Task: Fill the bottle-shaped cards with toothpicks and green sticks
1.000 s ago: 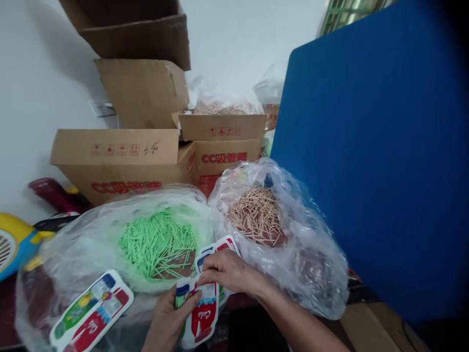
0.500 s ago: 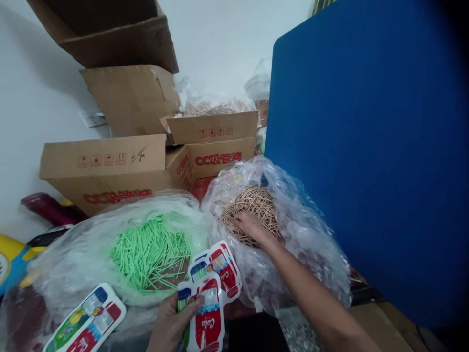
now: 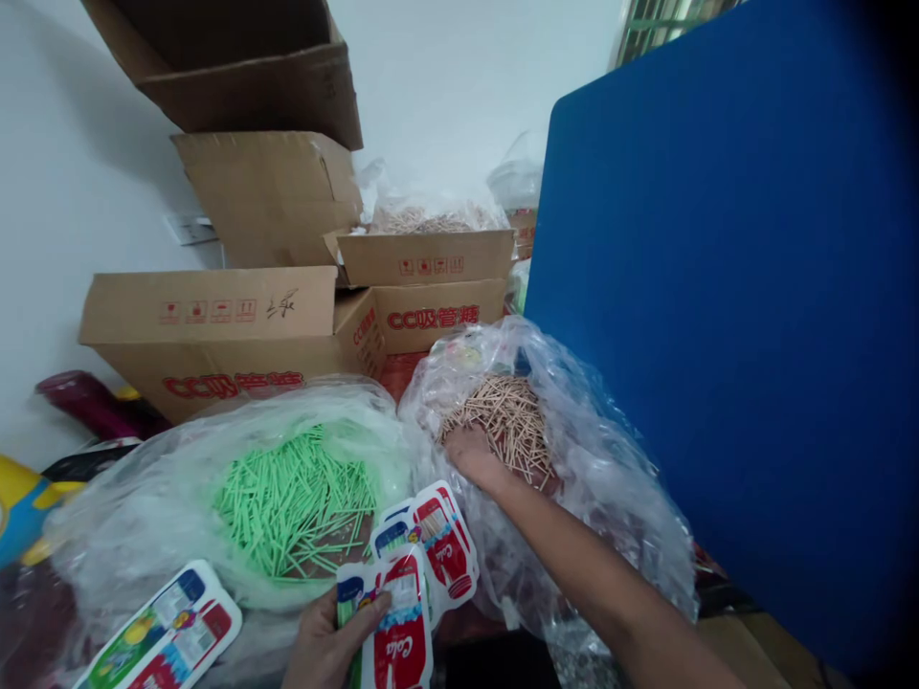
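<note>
At the bottom edge of the frame, just left of centre, the left hand (image 3: 323, 651) grips a packet (image 3: 403, 646) printed in red, white and blue with the word Cola; its thumb is pressed across the upper front, and the lower part of the packet is cut off by the frame. Just behind it, up and to the right, a second packet (image 3: 443, 536) of the same kind lies tilted, its lower edge overlapped by the first; a third packet (image 3: 162, 636), with green, blue and red panels, lies in the lower left corner on crumpled clear plastic.

The right forearm (image 3: 595, 593) runs from the lower right towards the centre; the right hand (image 3: 474, 455) is inside the open mouth of a clear plastic bag (image 3: 617, 507), at the near edge of a heap of brown sticks (image 3: 506, 416); its fingertips are buried in the heap, so I cannot tell whether they are clenched on any sticks. To the left a larger clear bag (image 3: 136, 498) holds a heap of green sticks (image 3: 294, 498); the two bags touch near the middle of the frame.

At the far left edge sit a yellow and blue object (image 3: 18, 502) and, above it, a dark red one (image 3: 86, 402). Behind the bags stands a long cardboard box (image 3: 208, 325) with red print; a smaller box (image 3: 431, 311) is beside it on the right; more boxes (image 3: 265, 191) are stacked above, up to the top left of the frame. A large blue board (image 3: 718, 335) fills the right side; a white wall (image 3: 445, 86) closes the top centre.
</note>
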### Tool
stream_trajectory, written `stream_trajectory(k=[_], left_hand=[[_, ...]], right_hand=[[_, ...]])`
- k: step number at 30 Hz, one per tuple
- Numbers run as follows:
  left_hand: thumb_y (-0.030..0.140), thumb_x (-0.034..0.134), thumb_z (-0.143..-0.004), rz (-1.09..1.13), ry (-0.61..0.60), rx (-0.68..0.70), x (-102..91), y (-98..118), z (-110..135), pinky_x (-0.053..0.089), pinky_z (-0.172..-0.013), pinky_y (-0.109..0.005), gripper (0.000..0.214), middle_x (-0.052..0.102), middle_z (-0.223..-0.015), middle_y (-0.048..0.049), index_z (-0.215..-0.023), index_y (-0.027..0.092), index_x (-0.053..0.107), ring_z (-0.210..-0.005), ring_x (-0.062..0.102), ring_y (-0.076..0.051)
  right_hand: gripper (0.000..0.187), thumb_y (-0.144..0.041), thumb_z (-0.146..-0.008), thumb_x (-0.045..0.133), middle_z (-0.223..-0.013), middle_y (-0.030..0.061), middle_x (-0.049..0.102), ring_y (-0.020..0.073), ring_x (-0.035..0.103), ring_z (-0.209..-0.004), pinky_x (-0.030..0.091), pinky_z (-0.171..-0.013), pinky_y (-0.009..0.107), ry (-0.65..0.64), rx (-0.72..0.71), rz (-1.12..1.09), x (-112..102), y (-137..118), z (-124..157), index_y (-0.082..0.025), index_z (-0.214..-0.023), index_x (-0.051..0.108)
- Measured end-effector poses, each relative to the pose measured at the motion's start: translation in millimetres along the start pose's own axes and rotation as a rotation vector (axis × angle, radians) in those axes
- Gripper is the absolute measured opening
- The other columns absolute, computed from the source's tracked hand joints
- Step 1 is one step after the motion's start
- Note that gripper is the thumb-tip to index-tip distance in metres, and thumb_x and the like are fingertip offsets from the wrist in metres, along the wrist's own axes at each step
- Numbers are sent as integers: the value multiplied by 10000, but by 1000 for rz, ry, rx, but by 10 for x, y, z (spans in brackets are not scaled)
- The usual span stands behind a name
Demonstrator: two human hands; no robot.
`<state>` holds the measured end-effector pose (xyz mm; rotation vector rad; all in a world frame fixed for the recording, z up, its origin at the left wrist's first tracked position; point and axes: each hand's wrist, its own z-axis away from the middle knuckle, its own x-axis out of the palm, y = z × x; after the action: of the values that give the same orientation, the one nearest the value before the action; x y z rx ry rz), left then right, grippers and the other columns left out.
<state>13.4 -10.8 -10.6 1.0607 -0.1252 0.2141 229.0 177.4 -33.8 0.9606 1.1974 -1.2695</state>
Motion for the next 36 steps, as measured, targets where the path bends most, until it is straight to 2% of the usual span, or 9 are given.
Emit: stream_trajectory(k=[5, 10, 13, 16, 20, 24, 27, 32, 36], left_hand=[[360, 878, -490, -4, 10, 23, -9, 27, 69, 548, -503, -319, 400, 749, -629, -68, -760, 122, 704, -516, 689, -261], [350, 873, -499, 16, -26, 23, -39, 91, 121, 538, -519, -292, 354, 744, -617, -64, -708, 117, 708, -528, 686, -245], [341, 865, -527, 27, -59, 21, -64, 41, 100, 551, -571, -299, 334, 757, -665, -70, -723, 118, 712, -575, 697, -242], [339, 856, -549, 26, -80, 8, -87, -41, 61, 545, -569, -289, 320, 763, -694, -75, -733, 121, 711, -576, 694, -231], [343, 834, -593, -7, -117, 3, -79, -79, 35, 545, -577, -286, 311, 764, -711, -72, -778, 128, 707, -582, 692, -220], [343, 830, -583, -46, -108, 8, -7, -31, 54, 532, -547, -271, 296, 752, -661, -57, -745, 132, 701, -556, 678, -213], [347, 832, -565, -82, -106, 3, 42, 0, 78, 519, -525, -260, 305, 747, -651, -55, -742, 132, 707, -553, 673, -213], [357, 817, -592, -82, -123, -4, 52, 1, 90, 520, -536, -266, 296, 748, -659, -59, -745, 130, 703, -551, 669, -206], [327, 826, -586, -72, -109, 7, 43, -22, 71, 527, -562, -269, 291, 753, -685, -51, -760, 130, 700, -564, 671, -201]], right_hand=[[326, -327, -911, 554, -1198, 90, 574, 210, 597, -1007, 517, -845, 419, -88, 20, -173, -58, 114, 29, -164, -1193, 548], [314, -333, -911, 554, -1189, 81, 578, 208, 600, -996, 521, -835, 405, -104, 35, -477, -61, 464, 251, -169, -1179, 558], [258, -340, -909, 534, -941, 49, 654, 175, 632, -803, 537, -709, 332, -60, 41, -704, 26, 646, 478, -145, -1061, 605], [229, -359, -875, 516, -708, 28, 643, 155, 609, -632, 511, -599, 281, 30, 62, -908, 144, 751, 698, -159, -919, 617], [316, -467, -853, 459, -809, 65, 663, 181, 623, -735, 500, -687, 303, 198, 105, -1084, 313, 817, 905, -185, -904, 592], [387, -551, -785, 484, -878, 71, 661, 216, 593, -878, 457, -828, 339, 299, 147, -1148, 500, 847, 1013, -186, -867, 585], [377, -557, -762, 508, -886, 63, 654, 212, 579, -871, 441, -834, 329, 325, 173, -1159, 591, 848, 1050, -191, -822, 580], [359, -550, -811, 470, -795, 46, 649, 206, 574, -761, 440, -776, 329, 343, 221, -1140, 556, 819, 1110, -206, -784, 569], [298, -502, -809, 494, -839, 48, 660, 211, 579, -822, 434, -812, 332, 344, 213, -1125, 515, 804, 1168, -212, -798, 562]])
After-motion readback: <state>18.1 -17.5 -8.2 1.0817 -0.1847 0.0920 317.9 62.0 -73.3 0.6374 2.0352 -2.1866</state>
